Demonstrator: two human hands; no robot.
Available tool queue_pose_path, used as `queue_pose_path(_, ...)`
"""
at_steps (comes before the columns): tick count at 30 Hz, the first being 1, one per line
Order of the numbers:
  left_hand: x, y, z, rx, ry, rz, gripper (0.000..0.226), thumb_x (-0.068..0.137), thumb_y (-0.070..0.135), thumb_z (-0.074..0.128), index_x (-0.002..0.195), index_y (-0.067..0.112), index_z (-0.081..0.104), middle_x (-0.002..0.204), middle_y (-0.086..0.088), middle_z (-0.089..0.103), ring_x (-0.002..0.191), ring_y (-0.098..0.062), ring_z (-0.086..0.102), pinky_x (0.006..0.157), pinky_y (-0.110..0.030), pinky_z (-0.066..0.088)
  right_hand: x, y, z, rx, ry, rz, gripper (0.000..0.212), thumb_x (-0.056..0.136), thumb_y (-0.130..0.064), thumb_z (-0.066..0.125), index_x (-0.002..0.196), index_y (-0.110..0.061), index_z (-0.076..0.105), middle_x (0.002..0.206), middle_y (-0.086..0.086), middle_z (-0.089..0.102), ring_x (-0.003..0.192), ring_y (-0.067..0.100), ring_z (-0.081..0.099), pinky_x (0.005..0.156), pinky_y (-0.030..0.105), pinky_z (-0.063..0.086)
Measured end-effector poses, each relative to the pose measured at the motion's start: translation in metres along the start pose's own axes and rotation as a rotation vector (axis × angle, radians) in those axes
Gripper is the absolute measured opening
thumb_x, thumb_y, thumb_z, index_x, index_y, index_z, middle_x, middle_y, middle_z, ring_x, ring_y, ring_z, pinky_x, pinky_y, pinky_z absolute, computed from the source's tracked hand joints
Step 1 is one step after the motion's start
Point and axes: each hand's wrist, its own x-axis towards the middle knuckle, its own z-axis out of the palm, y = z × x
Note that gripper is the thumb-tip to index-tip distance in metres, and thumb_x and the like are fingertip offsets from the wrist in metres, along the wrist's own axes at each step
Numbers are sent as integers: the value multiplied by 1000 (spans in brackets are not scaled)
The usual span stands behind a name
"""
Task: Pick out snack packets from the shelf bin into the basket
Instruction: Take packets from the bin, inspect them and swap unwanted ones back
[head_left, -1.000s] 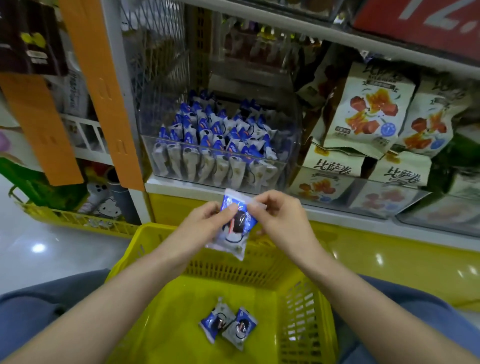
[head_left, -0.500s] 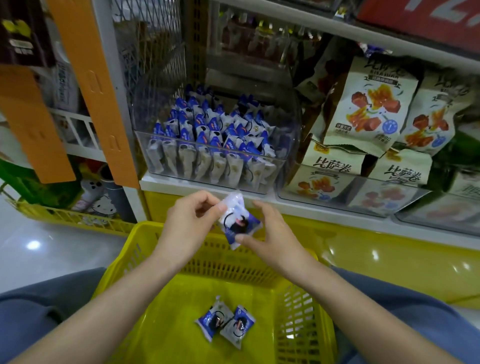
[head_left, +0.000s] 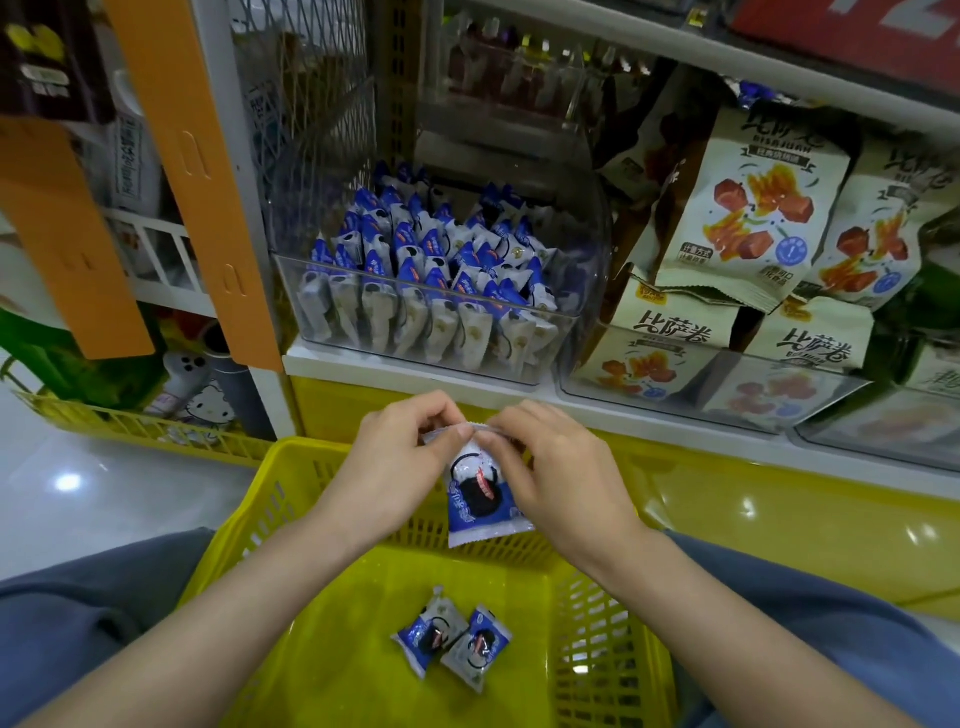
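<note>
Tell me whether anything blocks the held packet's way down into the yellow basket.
Nothing visible does. The blue-and-white packet hangs from both hands, left hand and right hand, over the open yellow basket. Two packets already lie on its floor, with bare space around them.

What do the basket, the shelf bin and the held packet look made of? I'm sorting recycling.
Basket: yellow moulded plastic, judging by its slotted lattice walls. Shelf bin: clear rigid plastic, probably acrylic; packets show through it. Held packet: glossy printed film with crimped ends, pinched by left hand and right hand.
</note>
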Motion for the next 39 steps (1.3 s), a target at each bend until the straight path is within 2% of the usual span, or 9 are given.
queue_pose_path(5, -2, 1, -2, 58, 187, 12, 19, 89, 15, 57, 78, 29, 53, 74, 10, 59, 72, 1, 54, 63, -10, 41, 7, 6, -4, 222, 115, 195, 9, 92, -25, 54, 89, -20, 61, 81, -10, 59, 72, 5, 55, 64, 27, 48)
queue_pose_path(8, -2, 4, -3, 3, 175, -66, 22, 94, 23, 48, 76, 30, 57, 73, 8, 61, 69, -5, 57, 64, -20, 43, 10, 6, -8, 426, 186, 264, 7, 91, -24, 54, 88, -31, 53, 81, -17, 58, 79, 3, 59, 68, 33, 55)
queue_pose_path(12, 1, 17, -5, -552, 46, -350, 43, 95, 42, 34, 100, 13, 65, 87, -5, 69, 81, -22, 64, 72, -29, 48, 4, 1, -4, 310, 125, 36, 6, 89, -13, 57, 91, -14, 63, 101, -2, 61, 93, 4, 57, 76, 27, 51)
queue_pose_path(15, 0, 18, -8, -599, 43, -290, 33, 92, 33, 48, 109, 9, 65, 102, -9, 70, 98, -23, 64, 79, -31, 51, 0, -1, -1, 192, 24, -83, 12, 89, -19, 56, 95, -12, 64, 111, 1, 58, 97, 8, 56, 75, 23, 47)
queue_pose_path(17, -1, 18, -9, -583, 93, -242, 25, 92, 20, 52, 112, 10, 63, 105, -8, 70, 102, -23, 63, 84, -34, 52, 0, -5, 0, 274, -5, -46, 13, 89, -19, 57, 101, -17, 62, 111, -2, 57, 101, 4, 55, 80, 17, 47)
queue_pose_path(21, -1, 17, -8, -557, 60, -181, 24, 94, 16, 49, 115, 15, 62, 106, -2, 71, 100, -16, 65, 88, -30, 50, 6, -16, -2, 757, 33, 412, 23, 90, -24, 54, 105, -36, 42, 100, -13, 58, 90, 0, 60, 75, 22, 54)
queue_pose_path(25, 0, 15, -5, -552, 26, -107, 25, 92, 14, 52, 114, 24, 57, 100, 5, 70, 91, -7, 67, 77, -16, 52, 13, -15, -5, 1082, -129, 641, 21, 95, -19, 47, 112, -13, 58, 105, 6, 67, 85, 11, 65, 63, 25, 56)
queue_pose_path(32, -7, 7, 4, -82, 104, 138, 34, 80, 27, 66, 103, 42, 46, 107, 17, 57, 99, 9, 52, 79, -3, 37, 15, -14, -2, 1305, -119, 724, 24, 92, -13, 52, 114, -1, 51, 107, 12, 68, 83, 14, 68, 65, 25, 56)
queue_pose_path(39, -7, 3, 2, -30, 10, 131, 22, 89, 24, 54, 102, 40, 47, 106, 17, 60, 94, 4, 58, 82, -27, 52, 14, -13, 0, 1177, -163, 698, 30, 89, -15, 57, 116, -8, 45, 94, 2, 69, 67, 1, 64, 56, 17, 52)
